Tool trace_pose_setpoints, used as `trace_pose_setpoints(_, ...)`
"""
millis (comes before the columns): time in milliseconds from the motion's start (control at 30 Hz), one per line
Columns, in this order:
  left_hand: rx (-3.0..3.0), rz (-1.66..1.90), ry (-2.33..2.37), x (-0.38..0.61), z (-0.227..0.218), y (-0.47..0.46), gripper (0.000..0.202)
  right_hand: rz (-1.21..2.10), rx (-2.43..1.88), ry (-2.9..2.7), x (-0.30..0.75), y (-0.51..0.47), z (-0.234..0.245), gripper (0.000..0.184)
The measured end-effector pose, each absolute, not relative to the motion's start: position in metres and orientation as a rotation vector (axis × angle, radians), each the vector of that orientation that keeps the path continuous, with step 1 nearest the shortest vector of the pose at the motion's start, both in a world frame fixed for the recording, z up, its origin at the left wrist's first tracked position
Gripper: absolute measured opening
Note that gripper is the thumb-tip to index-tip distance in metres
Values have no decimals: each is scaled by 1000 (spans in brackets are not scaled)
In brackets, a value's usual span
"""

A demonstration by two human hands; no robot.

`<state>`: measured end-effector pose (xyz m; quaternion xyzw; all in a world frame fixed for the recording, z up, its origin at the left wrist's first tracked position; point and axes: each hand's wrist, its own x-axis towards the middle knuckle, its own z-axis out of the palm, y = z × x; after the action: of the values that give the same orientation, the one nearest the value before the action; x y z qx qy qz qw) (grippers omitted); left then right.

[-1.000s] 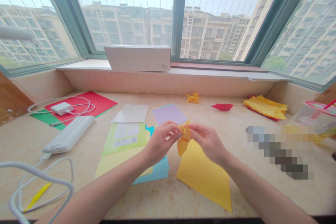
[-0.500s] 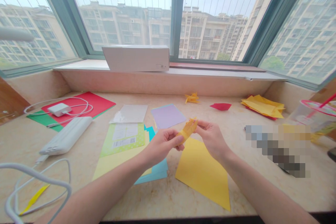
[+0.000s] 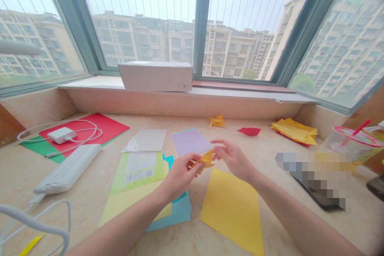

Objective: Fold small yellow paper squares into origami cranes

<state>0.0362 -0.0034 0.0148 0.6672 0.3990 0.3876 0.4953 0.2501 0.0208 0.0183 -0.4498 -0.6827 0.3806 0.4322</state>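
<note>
My left hand pinches a yellow origami crane by its lower body, above the middle of the counter. One wing of the crane points up to the right. At that wing's tip is my right hand, thumb and fingers closed around it; the exact contact is small and partly hidden. Below the hands lies a flat yellow paper sheet. Behind them a purple sheet rests on the counter. Another folded yellow paper piece sits near the back wall, beside a red folded paper.
Yellow and red papers are piled at back right, near a clear cup with a red straw. A partly blurred phone lies in front. Left are a power bank, white charger, cables, red sheets and a green packet.
The crane has turned in my left hand, and a wing now stands out. My right hand has shifted to the wing's tip. The camera view has tilted up slightly.
</note>
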Motion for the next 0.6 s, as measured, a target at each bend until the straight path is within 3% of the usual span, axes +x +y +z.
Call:
trace_pose_setpoints(67,1553,1004,989,34,15,1,25,618,-1440,-1725,271,63,29,26)
trace_pose_setpoints(167,1377,1135,973,30,18,6,31,441,-1628,-1659,304,136,40,19)
trace_pose_setpoints(267,1210,1257,987,26,22,10,45,409,-1782,-1604,321,198,36,28)
trace_pose_setpoints(467,1052,1330,1006,23,19,18,26,449,-1948,-1489,317,255,5,33)
trace_pose_setpoints(600,975,1289,1019,21,18,20,23,421,-1903,-1440,324,256,-1,32)
